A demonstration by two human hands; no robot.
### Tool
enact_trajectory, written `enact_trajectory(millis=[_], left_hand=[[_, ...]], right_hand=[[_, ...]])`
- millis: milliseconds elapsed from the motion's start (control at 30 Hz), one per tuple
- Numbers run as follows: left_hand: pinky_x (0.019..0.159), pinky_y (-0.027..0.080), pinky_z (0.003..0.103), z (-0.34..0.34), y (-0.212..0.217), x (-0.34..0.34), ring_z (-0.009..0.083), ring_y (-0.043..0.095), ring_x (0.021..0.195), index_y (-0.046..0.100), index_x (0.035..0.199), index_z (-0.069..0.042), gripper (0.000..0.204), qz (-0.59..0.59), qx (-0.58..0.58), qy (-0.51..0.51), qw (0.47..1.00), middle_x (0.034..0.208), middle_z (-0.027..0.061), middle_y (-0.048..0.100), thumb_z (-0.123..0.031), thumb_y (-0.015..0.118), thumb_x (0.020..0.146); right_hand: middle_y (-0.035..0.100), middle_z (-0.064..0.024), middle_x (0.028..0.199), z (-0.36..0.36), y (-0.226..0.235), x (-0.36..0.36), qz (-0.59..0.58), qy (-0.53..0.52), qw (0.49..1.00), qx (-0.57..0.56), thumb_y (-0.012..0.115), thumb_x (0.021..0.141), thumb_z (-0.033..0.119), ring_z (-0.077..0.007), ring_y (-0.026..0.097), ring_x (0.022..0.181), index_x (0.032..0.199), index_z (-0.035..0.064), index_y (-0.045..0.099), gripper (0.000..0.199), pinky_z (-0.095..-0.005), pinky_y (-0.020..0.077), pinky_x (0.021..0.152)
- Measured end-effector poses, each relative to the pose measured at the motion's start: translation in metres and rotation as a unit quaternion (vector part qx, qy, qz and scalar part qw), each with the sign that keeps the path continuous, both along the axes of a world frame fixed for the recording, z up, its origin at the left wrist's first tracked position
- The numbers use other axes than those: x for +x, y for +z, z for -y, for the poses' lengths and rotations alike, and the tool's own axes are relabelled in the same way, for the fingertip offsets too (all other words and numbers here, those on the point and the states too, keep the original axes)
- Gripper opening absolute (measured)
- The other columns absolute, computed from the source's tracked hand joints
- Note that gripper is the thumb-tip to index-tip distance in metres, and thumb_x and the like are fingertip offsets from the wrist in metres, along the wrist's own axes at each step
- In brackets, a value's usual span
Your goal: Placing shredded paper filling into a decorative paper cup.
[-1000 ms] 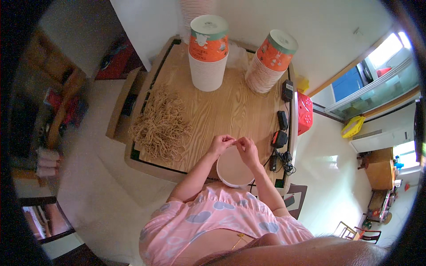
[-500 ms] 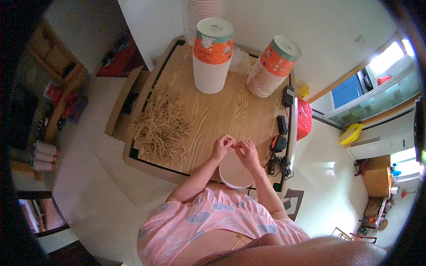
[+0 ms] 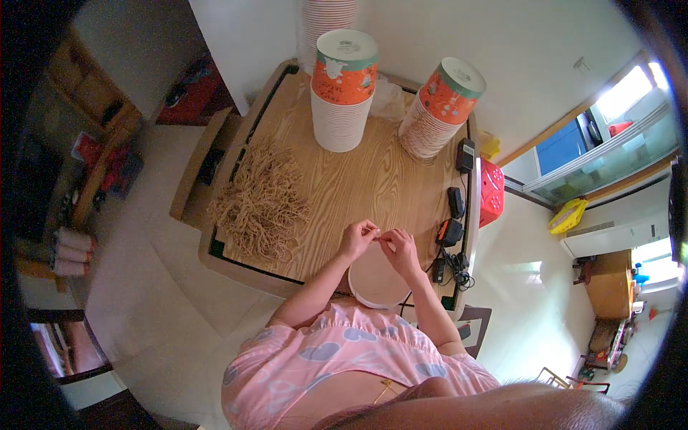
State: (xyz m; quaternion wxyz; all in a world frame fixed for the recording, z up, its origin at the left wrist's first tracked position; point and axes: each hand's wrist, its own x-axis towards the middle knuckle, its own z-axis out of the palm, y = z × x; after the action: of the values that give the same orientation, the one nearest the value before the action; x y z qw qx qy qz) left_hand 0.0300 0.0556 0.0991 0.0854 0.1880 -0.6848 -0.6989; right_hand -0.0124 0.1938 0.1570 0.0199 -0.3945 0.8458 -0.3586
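Both hands meet near the close edge of the wood-grain table [image 3: 344, 190]. The left hand [image 3: 357, 239] and right hand [image 3: 399, 249] have curled fingers drawn into pinches, their tips nearly meeting; whether anything thin lies between them is too small to tell. Just below them is a round, off-white tub [image 3: 378, 285], between the forearms and beside the pink dress with grey-blue hearts [image 3: 344, 340]. The right hand overlaps part of its upper edge; its underside and support are hidden.

A loose heap of tan, twisted cords [image 3: 261, 204] occupies the table's left side, its strands too tangled to separate. Beyond stand two inverted stacks of white tubs with orange-and-green bands, one at centre [image 3: 342, 115] and one at right [image 3: 438, 107]; a third, pale ribbed stack [image 3: 328, 16] is cut off above and partly masked by the central one. Black adapters [image 3: 450, 231] and a coiled black cable [image 3: 459, 270] line the right edge.
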Motion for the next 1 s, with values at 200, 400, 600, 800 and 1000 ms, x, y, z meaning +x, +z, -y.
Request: enact_trajectory(millis=[200, 400, 600, 800, 1000], left_hand=[[0.059, 0.050, 0.024, -0.002, -0.009, 0.001, 0.0113, 0.061, 0.065, 0.059, 0.080, 0.001, 0.006, -0.034, 0.001, -0.046, 0.998, 0.072, 0.0066, 0.063, -0.004, 0.056, 0.081], [0.060, 0.049, 0.024, 0.001, -0.011, 0.001, 0.0110, 0.060, 0.066, 0.059, 0.080, 0.002, 0.007, -0.013, 0.060, -0.017, 0.998, 0.073, 0.0073, 0.063, -0.005, 0.057, 0.081], [0.060, 0.047, 0.024, 0.001, -0.002, 0.000, 0.0107, 0.059, 0.066, 0.060, 0.080, 0.001, 0.009, 0.040, 0.065, -0.025, 0.997, 0.074, 0.0068, 0.063, -0.008, 0.060, 0.079], [0.062, 0.047, 0.024, 0.001, -0.005, 0.001, 0.0102, 0.058, 0.069, 0.061, 0.081, 0.001, 0.010, 0.045, 0.061, -0.029, 0.997, 0.075, 0.0068, 0.063, -0.009, 0.062, 0.078], [0.066, 0.049, 0.024, 0.001, -0.008, 0.000, 0.0113, 0.060, 0.072, 0.062, 0.083, 0.002, 0.009, 0.009, 0.071, -0.036, 0.997, 0.075, 0.0066, 0.063, -0.006, 0.062, 0.078]], right_hand=[[0.058, -0.0095, 0.076, -0.002, -0.021, -0.005, 0.063, -0.046, 0.996, -0.032, 0.062, 0.075, 0.010, -0.0246, 0.056, 0.071, 0.080, 0.0037, 0.054, 0.011, -0.0338, 0.0430, 0.063], [0.056, -0.0098, 0.075, 0.004, 0.003, 0.002, 0.079, -0.050, 0.995, -0.032, 0.064, 0.074, 0.010, -0.0258, 0.055, 0.072, 0.080, 0.0036, 0.053, 0.015, -0.0340, 0.0438, 0.064], [0.056, -0.0080, 0.083, 0.001, -0.004, 0.005, -0.026, -0.003, 1.000, 0.012, 0.065, 0.072, 0.010, -0.0281, 0.053, 0.083, 0.082, 0.0047, 0.055, 0.016, -0.0380, 0.0412, 0.075], [0.057, -0.0099, 0.081, -0.003, -0.014, -0.001, 0.157, -0.019, 0.984, -0.082, 0.060, 0.076, 0.002, -0.0220, 0.058, 0.078, 0.081, 0.0011, 0.057, 0.006, -0.0315, 0.0467, 0.069], [0.059, -0.0116, 0.077, 0.001, -0.015, -0.001, 0.194, -0.072, 0.968, -0.141, 0.059, 0.076, 0.001, -0.0213, 0.061, 0.072, 0.084, 0.0008, 0.053, 0.010, -0.0289, 0.0487, 0.064]])
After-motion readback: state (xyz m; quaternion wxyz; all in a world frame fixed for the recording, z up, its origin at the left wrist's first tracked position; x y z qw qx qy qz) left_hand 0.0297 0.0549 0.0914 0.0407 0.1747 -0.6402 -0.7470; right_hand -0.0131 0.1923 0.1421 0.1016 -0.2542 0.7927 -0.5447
